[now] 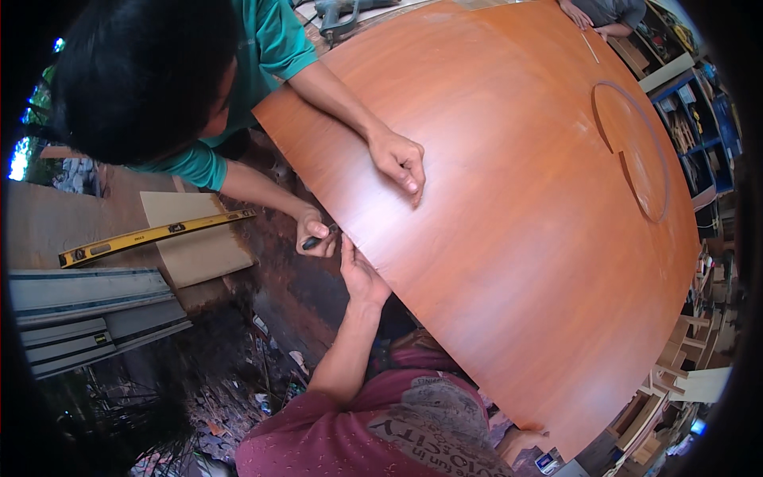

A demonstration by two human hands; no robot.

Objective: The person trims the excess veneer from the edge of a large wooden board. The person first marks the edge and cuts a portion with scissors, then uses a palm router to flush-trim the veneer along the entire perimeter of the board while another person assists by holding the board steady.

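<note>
A large orange-brown wood panel (493, 199) with a smooth, glossy face fills the middle. Against its left edge rests my left hand (364, 280), its visible fingers stretched upward along the edge. Part of my right hand (524, 440) shows by the near corner of the panel; its fingers are hidden there. Across from me, a co-worker in a teal shirt leans over the edge. One hand of theirs (400, 165) is on the panel face, and the other (315, 232) grips a small dark-handled tool (312, 242) close to my left fingertips.
A curved loop of thin strip (632, 151) lies on the panel's far right. Another person's hands (578, 14) touch the far edge. Left are a yellow spirit level (159, 234), a pale board (195, 246) and grey planks (87, 294). Shelves (691, 119) stand at right.
</note>
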